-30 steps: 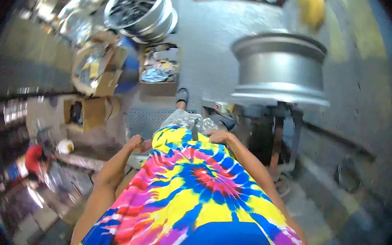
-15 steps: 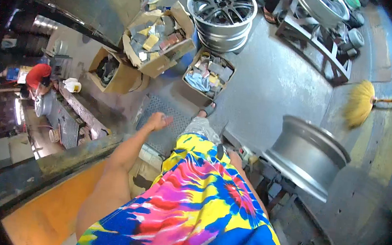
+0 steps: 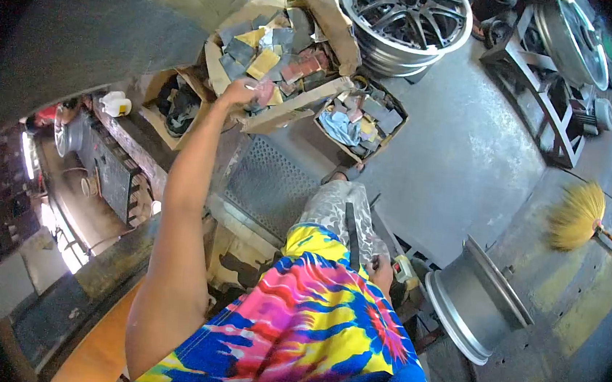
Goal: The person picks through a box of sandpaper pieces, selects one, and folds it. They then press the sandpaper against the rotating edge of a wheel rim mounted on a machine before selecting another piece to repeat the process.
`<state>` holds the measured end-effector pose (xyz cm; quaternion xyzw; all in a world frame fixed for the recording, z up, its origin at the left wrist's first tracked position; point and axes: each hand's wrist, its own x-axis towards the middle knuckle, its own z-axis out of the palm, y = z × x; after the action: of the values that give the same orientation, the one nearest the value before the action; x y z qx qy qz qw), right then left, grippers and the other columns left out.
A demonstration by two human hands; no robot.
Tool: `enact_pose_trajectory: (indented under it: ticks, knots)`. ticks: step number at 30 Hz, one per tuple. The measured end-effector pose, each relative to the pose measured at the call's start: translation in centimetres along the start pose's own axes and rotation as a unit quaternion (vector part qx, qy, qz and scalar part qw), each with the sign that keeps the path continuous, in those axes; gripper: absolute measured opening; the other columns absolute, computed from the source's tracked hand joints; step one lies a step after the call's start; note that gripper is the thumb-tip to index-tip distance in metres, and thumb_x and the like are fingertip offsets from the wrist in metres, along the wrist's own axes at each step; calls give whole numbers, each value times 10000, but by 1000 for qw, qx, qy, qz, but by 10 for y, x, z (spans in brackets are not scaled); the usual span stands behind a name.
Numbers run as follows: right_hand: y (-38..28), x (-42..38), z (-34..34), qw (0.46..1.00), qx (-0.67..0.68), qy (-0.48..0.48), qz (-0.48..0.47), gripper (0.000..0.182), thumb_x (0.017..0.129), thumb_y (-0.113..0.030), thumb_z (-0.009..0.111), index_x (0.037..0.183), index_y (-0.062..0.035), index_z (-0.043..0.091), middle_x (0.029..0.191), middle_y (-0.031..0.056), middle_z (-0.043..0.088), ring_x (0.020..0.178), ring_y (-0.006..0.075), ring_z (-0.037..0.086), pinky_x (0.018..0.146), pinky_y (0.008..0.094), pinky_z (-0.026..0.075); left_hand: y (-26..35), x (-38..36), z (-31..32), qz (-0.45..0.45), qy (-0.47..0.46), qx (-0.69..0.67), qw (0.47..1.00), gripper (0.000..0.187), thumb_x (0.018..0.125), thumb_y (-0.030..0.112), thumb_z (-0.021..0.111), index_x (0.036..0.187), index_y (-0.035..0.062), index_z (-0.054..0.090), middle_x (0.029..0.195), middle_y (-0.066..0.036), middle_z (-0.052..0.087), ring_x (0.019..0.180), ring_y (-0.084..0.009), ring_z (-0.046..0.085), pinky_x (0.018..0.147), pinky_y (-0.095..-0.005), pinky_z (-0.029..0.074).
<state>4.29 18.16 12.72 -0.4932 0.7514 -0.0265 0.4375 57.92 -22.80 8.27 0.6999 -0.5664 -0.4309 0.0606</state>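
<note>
The person's left hand (image 3: 239, 95) is closed on a small reddish pad (image 3: 262, 92), at the near edge of a large cardboard box (image 3: 295, 106) heaped with pads, whose raised flap stands just to its right. Left of that hand sits a box of dark cloths (image 3: 157, 126). The right hand (image 3: 382, 273), well apart, is beside the trousers (image 3: 326, 206), its grip impossible to tell; a wheel (image 3: 475, 300) stands to its right.
</note>
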Motion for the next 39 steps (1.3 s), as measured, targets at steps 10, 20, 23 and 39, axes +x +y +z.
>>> enact_pose_trajectory:
  ticks: [10,20,23,39]
  knots:
    - [5,-26,-41,995,33,-46,79,187,858,-175,640,926,-5,602,757,188,604,675,323,594,645,394,472,-46,109,-62,-187,187,277,924,803,758,536,727,1312,-8,524,1249,-207,612,1148,-345,585,978,-433,470]
    - [1,-19,-45,980,104,-105,135,100,899,-95,572,912,1,599,736,69,585,681,156,532,647,320,456,-9,102,-62,-267,92,17,959,569,767,336,820,1107,-64,603,866,-132,697,620,-148,669,476,-273,547]
    - [-2,-7,-48,975,145,-94,141,115,888,-107,578,908,6,590,738,94,582,692,172,535,673,329,462,29,63,-43,-195,132,13,972,590,778,345,806,1157,-64,612,873,-167,705,676,-223,693,547,-346,547]
    - [-7,38,-35,968,166,-172,80,79,948,-103,546,926,-42,591,750,-15,539,681,76,470,619,255,400,59,-11,17,-66,226,-85,968,286,889,270,631,1001,24,726,901,-171,732,839,-286,722,762,-341,552]
